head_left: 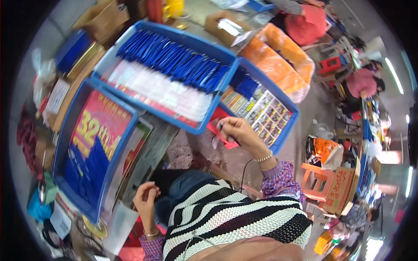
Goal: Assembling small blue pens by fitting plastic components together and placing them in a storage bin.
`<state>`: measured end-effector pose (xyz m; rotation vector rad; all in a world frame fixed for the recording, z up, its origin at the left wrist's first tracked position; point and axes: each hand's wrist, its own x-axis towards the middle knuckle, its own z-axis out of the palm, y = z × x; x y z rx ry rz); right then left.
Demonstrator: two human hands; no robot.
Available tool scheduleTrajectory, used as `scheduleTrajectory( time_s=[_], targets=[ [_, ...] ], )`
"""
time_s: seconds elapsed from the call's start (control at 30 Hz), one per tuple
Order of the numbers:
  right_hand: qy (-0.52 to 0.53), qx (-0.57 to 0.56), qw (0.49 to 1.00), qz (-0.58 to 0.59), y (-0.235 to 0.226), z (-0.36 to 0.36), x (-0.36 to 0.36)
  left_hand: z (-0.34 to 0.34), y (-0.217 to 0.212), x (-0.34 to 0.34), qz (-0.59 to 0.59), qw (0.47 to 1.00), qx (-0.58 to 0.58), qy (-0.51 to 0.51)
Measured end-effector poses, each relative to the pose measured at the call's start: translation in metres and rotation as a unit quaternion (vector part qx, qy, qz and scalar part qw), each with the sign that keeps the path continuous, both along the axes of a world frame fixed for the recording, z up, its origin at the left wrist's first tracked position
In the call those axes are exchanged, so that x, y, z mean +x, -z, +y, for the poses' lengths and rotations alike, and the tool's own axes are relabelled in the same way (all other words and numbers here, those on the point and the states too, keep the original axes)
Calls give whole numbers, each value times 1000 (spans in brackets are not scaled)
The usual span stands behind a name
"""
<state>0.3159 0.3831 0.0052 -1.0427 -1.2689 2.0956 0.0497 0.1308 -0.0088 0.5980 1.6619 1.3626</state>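
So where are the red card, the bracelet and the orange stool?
red card (223, 135), head view, on its lower strip below the right hand
bracelet (263, 158), head view, on the beads at the right wrist
orange stool (314, 178), head view, on its seat

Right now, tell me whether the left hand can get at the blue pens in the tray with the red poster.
Probably yes. The left hand rests closed near the lap, beside the blue tray. The blue pens lie uncovered, and nothing stands between; the tray's low wall needs clearing.

Right hand (237, 129) raised out ahead on a bent arm, fingers curled in a pinch, plaid cuff at the elbow, beaded band on the wrist; left hand (146, 198) drawn low and near, loosely curled, bangle at the wrist.
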Motion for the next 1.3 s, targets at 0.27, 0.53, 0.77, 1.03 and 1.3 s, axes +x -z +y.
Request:
scheduleTrajectory(
  time_s=[0.27, 0.53, 0.77, 1.03, 1.3],
  targets=[
    [308, -93, 933, -160, 133, 109, 151, 4, 12, -3, 8, 999, -1, 39],
    [324, 82, 881, -335, 177, 160, 173, 6, 9, 0, 20, 998, -55, 17],
    [295, 235, 700, -606, 194, 195, 165, 10, 7, 3, 27, 998, -59, 23],
    [324, 246, 705, -581, 171, 204, 142, 7, 13, 3, 19, 998, -50, 17],
    [297, 296, 784, -459, 229, 229, 218, 11, 10, 4, 17, 998, -59, 18]
  ],
)
